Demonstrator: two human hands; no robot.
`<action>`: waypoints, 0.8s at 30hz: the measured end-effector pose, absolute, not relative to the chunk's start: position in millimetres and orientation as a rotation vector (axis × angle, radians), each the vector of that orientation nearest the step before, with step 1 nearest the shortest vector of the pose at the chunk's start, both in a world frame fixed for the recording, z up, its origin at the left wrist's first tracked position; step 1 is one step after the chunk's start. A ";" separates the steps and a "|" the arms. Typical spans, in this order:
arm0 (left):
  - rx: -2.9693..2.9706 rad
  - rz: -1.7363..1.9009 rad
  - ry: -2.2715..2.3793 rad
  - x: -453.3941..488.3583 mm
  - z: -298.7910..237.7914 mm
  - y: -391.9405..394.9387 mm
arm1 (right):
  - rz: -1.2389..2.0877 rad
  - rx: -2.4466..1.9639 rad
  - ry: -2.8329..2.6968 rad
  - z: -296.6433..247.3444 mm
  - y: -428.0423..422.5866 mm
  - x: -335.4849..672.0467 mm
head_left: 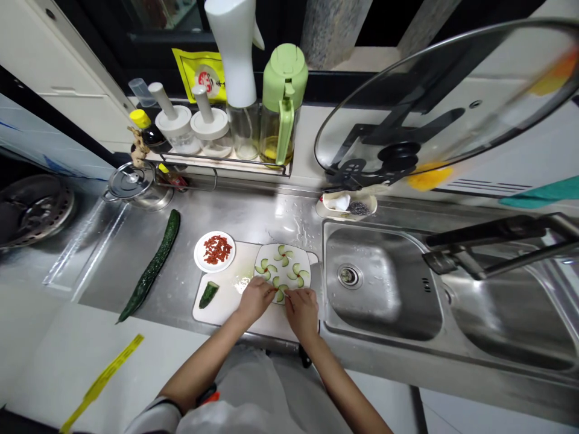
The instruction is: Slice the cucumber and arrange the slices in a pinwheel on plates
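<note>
Both my hands work at the near edge of a white squarish plate (281, 272), which rests on a pale cutting board (244, 258). Thin cucumber slices (283, 254) lie on the plate in several pinwheel shapes, with small red bits at their centres. My left hand (257, 298) and my right hand (302, 308) meet over the nearest pinwheel, fingers pinched. Whatever lies between the fingertips is too small to make out. A cut cucumber piece (208, 295) sits on the board's left part. Behind it, a round white dish (198, 253) holds dried red berries (217, 249).
A long whole cucumber (152, 271) lies on the steel counter at left, near a lidded pot (136, 181). Right of the board is a double sink (380, 277) with a black faucet (493, 238). A rack with a green oil bottle (284, 90) and a large glass lid (434, 96) stand behind.
</note>
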State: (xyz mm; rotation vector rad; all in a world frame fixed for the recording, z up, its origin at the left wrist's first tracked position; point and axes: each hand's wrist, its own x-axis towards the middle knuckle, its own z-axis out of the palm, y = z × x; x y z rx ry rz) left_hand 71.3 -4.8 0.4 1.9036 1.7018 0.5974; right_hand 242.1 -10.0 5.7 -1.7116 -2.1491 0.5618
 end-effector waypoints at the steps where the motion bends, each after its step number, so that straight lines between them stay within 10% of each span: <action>1: 1.914 0.578 1.705 72.8 -0.4 -4.4 | 0.559 -1.715 -2.155 5.4 -10.4 241.1; 24: 1.926 0.483 1.694 77.6 -3.6 -1.2 | 0.597 -1.708 -2.169 1.9 -6.7 231.7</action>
